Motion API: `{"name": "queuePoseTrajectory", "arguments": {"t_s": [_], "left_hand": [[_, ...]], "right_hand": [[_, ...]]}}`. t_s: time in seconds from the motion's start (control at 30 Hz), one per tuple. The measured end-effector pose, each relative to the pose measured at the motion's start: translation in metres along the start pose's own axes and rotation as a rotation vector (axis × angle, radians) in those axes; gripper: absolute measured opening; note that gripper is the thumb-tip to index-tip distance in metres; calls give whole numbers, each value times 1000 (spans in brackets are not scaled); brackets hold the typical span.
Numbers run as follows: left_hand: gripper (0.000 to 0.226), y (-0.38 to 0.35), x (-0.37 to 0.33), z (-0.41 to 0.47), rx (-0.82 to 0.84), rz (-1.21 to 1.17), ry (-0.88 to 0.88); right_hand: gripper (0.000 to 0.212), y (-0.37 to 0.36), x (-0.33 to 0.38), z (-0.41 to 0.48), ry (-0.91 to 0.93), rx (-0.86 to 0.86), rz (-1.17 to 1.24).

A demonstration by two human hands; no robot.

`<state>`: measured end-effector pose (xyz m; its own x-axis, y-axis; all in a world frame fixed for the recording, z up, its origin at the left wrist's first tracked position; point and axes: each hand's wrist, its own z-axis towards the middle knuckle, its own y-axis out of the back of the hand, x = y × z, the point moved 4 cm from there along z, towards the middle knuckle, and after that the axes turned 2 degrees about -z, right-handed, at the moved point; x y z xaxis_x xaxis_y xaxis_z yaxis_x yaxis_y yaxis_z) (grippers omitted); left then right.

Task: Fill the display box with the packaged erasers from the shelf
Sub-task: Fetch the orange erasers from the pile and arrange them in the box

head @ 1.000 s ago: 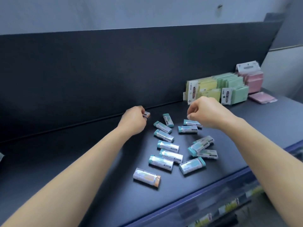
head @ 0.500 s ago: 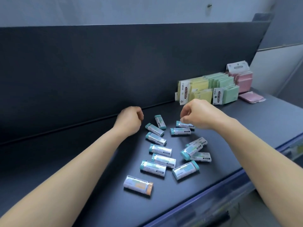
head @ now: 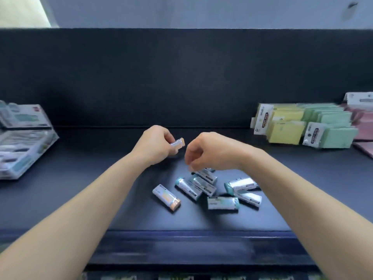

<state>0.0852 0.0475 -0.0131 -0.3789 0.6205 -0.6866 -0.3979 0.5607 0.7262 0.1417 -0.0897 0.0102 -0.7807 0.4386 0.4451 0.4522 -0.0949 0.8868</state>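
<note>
My left hand (head: 153, 146) is closed around a packaged eraser with an orange end (head: 178, 142), held just above the dark shelf (head: 80, 188). My right hand (head: 214, 152) reaches down beside it, fingertips pinched on the end of a teal-ended eraser (head: 206, 175) at the top of a loose pile of several teal-ended erasers (head: 223, 203). Another orange-ended eraser (head: 166, 197) lies alone to the left of the pile. The display box (head: 26, 142) stands at the far left of the shelf, blurred, with packs in it.
Yellow and green sticky-note packs (head: 302, 126) stand at the back right, with pink packs (head: 363, 122) beyond them. A dark back panel (head: 181, 77) rises behind the shelf. The shelf's front lip (head: 191, 235) runs below the pile.
My view has swung left, which brings the display box into sight. My left hand has lifted with the orange-ended eraser showing. My right hand has dropped its fingertips onto the pile.
</note>
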Motion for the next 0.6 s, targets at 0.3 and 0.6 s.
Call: {"name": "queuePoseTrajectory", "arguments": {"t_s": [0.3,0.6], "left_hand": [[11,38,41,-72,-236,-69,218],[14,78,70,-109,-360,-77,285]], "right_hand": [[38,-38,51,6,189,140,-191],[24,-64,88,23,139,204,-356]]}}
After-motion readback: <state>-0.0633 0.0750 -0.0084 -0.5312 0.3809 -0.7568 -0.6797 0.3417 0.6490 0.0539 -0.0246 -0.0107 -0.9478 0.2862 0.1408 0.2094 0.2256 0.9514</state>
